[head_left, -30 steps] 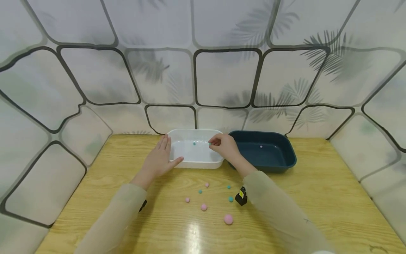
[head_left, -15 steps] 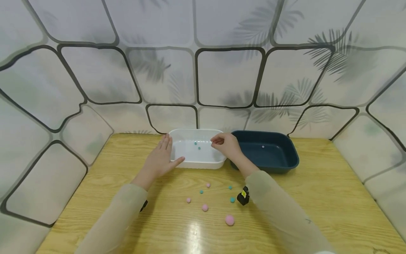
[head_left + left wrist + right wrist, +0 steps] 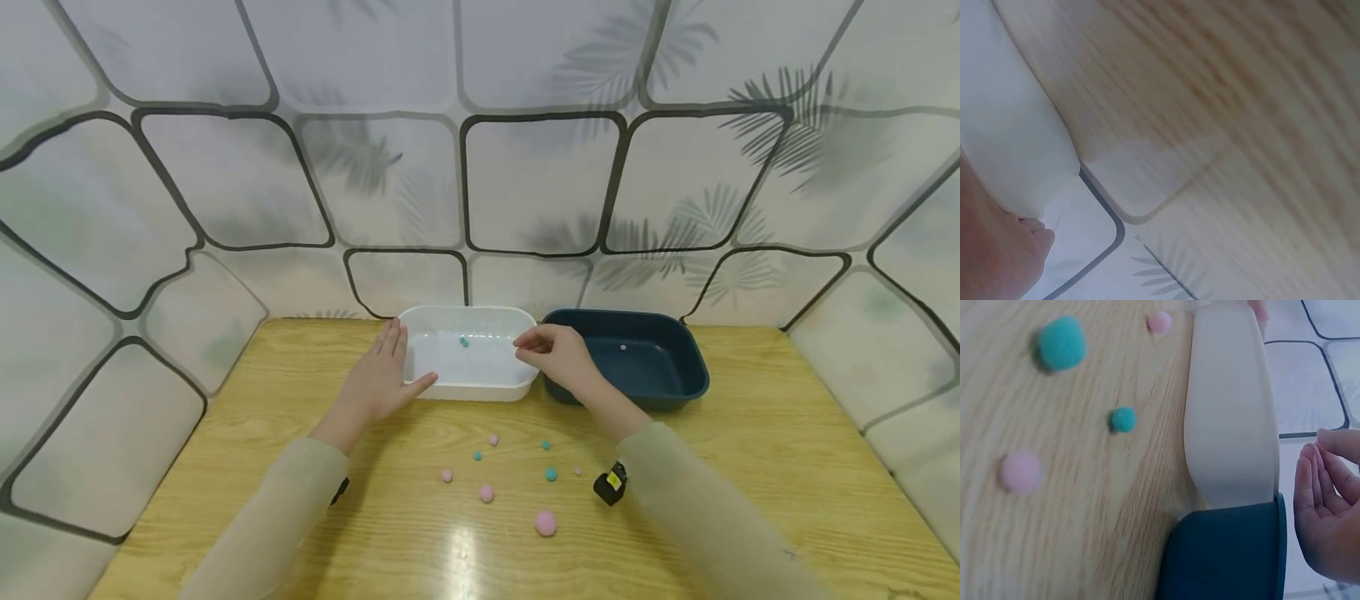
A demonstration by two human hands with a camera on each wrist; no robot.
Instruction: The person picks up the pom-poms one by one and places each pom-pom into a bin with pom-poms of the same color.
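My left hand (image 3: 372, 379) rests with straight fingers along the left end of a white basin (image 3: 472, 392); in the left wrist view, part of that hand (image 3: 1004, 250) shows against the basin's side. Two small teal balls (image 3: 464, 342) lie close together inside the basin. Over its right end hovers my right hand (image 3: 558, 354), fingers loosely bent and thumb near the fingertips. The right wrist view shows this hand (image 3: 1332, 509) with no ball between the fingers.
A dark blue basin (image 3: 626, 398) stands right of the white one, holding a small pink ball (image 3: 623, 347). On the wooden table (image 3: 360, 542) lie several pink balls of different sizes, the largest pink ball (image 3: 546, 523) nearest me, and teal balls including one teal ball (image 3: 551, 474).
My right hand let go of a teal ball, which rolled beside the other one in the white basin. The hand then moved right, uncovering a tiny pink ball on the table. My left hand stayed put.
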